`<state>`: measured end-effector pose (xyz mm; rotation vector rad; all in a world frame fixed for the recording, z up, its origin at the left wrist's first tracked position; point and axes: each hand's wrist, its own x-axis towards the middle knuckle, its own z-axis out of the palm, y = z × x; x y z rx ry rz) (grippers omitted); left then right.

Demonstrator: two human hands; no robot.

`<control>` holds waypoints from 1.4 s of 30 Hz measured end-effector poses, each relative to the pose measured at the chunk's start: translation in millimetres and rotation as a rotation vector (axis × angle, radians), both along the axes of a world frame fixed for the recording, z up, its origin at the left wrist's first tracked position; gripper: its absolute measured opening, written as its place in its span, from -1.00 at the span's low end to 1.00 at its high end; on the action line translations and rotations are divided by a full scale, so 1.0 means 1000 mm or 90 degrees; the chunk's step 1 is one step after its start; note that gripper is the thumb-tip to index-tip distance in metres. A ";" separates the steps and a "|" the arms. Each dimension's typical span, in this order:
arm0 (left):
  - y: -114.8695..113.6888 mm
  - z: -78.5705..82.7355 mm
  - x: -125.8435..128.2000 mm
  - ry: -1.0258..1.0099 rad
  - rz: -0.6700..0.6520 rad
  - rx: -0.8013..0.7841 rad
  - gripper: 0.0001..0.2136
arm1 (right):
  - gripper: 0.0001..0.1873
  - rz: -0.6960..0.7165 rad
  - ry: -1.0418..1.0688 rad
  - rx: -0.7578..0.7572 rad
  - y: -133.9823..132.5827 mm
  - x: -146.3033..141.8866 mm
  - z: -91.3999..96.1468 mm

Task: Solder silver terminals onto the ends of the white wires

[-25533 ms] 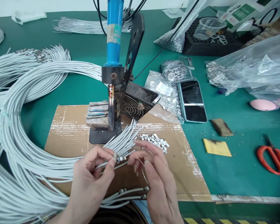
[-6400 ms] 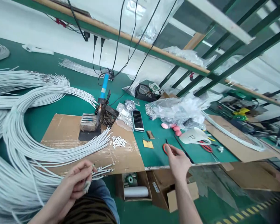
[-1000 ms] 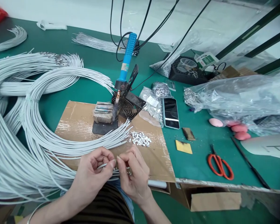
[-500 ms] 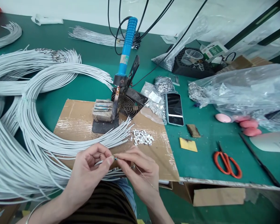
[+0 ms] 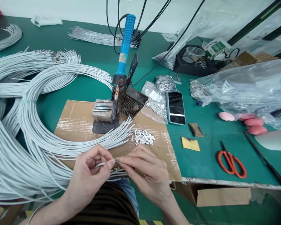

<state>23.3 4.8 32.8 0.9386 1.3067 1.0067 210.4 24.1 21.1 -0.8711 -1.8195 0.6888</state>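
Note:
My left hand [image 5: 90, 172] pinches a white cable [image 5: 99, 164] close to its end, thumb against forefinger. Facing it, my right hand [image 5: 150, 170] has its fingertips pressed together at the small shiny tip [image 5: 117, 161] of that cable. A thin wire [image 5: 152, 185] runs out below the right fingers toward the wrist. Whether the right fingertips grip the tip itself or a strand is too small to tell. Just beyond the hands lie a bundle of white cables [image 5: 84, 144] and a pile of small white-and-silver pieces [image 5: 144, 137] on cardboard [image 5: 70, 117].
A blue-handled soldering iron [image 5: 125, 47] stands upright by a block [image 5: 102, 116] and a fan [image 5: 130, 104]. Rightward are a phone [image 5: 176, 107], a yellow sponge [image 5: 190, 144], orange scissors [image 5: 230, 162] and a black rod [image 5: 264, 159]. Large cable coils [image 5: 18, 150] fill the left side.
My right hand has shifted slightly rightward and its fingers have straightened, uncovering more of the cable tip. The left hand keeps its pinch. The view has moved a little.

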 end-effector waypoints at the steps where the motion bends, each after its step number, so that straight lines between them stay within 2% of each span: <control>1: 0.000 -0.001 0.000 0.005 0.002 0.003 -0.88 | -0.76 -0.001 -0.001 0.000 0.000 0.000 0.001; 6: 0.001 0.006 0.004 0.017 0.017 -0.022 -0.88 | -0.73 -0.031 0.039 -0.084 -0.003 0.003 0.002; 10: 0.002 0.013 0.008 0.018 0.065 -0.058 -0.85 | -0.81 -0.134 0.078 -0.169 -0.005 0.012 -0.007; 12: 0.003 0.014 0.008 0.025 0.078 -0.058 -0.85 | -0.79 -0.198 0.072 -0.194 -0.003 0.020 -0.017; 14: 0.005 0.012 0.006 0.031 0.095 -0.047 -0.87 | -0.74 -0.260 0.053 -0.207 0.002 0.029 -0.028; 18: 0.011 0.008 0.002 0.036 0.114 -0.014 -0.89 | -0.84 -0.360 -0.037 -0.228 0.019 0.038 -0.048; 24: 0.018 0.002 0.002 0.045 0.105 -0.021 -0.89 | -0.87 -0.364 -0.142 -0.229 0.034 0.029 -0.060; 30: 0.023 -0.011 0.000 0.023 0.059 0.003 -0.87 | -0.81 -0.390 -0.105 -0.246 0.027 0.027 -0.059; 36: 0.028 -0.014 0.003 0.016 0.067 -0.014 -0.91 | -0.82 -0.450 0.040 -0.289 0.012 0.021 -0.045; 39: 0.029 -0.014 0.004 0.022 0.061 -0.022 -0.91 | -0.89 -0.415 0.110 -0.303 0.008 0.010 -0.033; 41: 0.029 -0.014 0.005 0.020 0.053 -0.030 -0.91 | -0.97 -0.362 0.160 -0.315 0.008 0.003 -0.025; 42: 0.030 -0.014 0.005 0.016 0.045 -0.034 -0.91 | -0.94 -0.330 0.180 -0.322 0.008 0.000 -0.021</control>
